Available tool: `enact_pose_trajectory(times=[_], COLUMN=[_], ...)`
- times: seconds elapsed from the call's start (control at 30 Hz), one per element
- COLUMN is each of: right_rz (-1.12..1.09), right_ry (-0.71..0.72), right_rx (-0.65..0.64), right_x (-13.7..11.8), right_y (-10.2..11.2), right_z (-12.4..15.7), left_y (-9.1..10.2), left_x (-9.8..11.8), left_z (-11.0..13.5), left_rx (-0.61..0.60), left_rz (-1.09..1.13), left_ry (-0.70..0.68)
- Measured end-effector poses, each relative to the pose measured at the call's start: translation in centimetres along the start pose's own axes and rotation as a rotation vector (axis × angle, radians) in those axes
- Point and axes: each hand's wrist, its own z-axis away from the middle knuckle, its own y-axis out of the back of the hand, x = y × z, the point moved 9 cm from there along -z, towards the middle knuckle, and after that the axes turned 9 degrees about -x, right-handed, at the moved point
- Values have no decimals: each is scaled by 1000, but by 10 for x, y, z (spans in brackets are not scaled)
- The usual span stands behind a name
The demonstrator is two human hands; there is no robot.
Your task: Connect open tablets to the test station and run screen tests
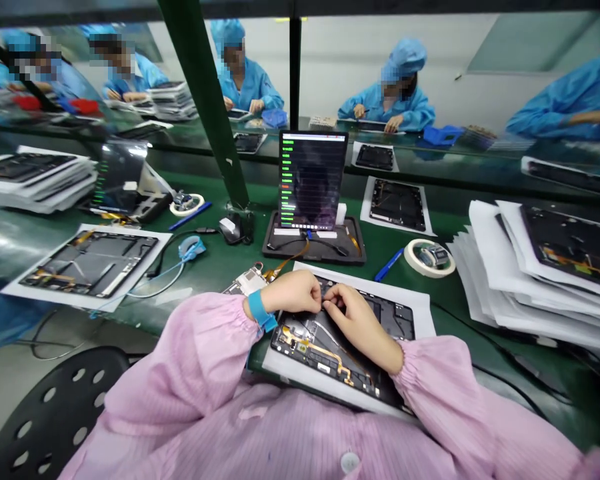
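An opened tablet body (pixel 330 350) with black inner parts and orange flex cables lies on a white sheet at the near table edge. My left hand (pixel 293 292) rests curled on its upper part, a blue wrist strap (pixel 260 312) round the wrist. My right hand (pixel 360 323) lies across the tablet, its fingers pinched together beside the left hand's fingertips. What the fingers grip is too small to make out. Both arms wear pink sleeves.
A lit tablet (pixel 312 180) stands upright in a black cradle (pixel 314 245) behind my hands. Tape rolls (pixel 429 257) and blue pens lie nearby. Stacks of opened tablets on white sheets sit at right (pixel 555 267) and left (pixel 93 263). People in blue work across the belt. A black stool (pixel 50 413) stands lower left.
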Motion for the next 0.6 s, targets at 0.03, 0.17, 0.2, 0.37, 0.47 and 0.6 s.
enact_pose_trajectory(times=[0.03, 0.17, 0.2, 0.37, 0.47, 0.6], right_rz=[-7, -13, -6, 18, 6, 30], right_ry=[3, 21, 27, 33, 31, 33], right_rx=[7, 38, 42, 33, 27, 29], right_x=[1, 3, 3, 2, 4, 3], right_y=[0, 2, 2, 2, 2, 1], right_z=[0, 0, 0, 2, 3, -2], left_y=[2, 37, 56, 113, 116, 111], left_x=[3, 30, 33, 31, 24, 38], left_z=[1, 4, 4, -9, -31, -28], left_rx=[-16, 125, 283, 960, 970, 914], left_rz=[-14, -24, -49, -359, -488, -542], left_ry=[-25, -196, -194, 6, 34, 96])
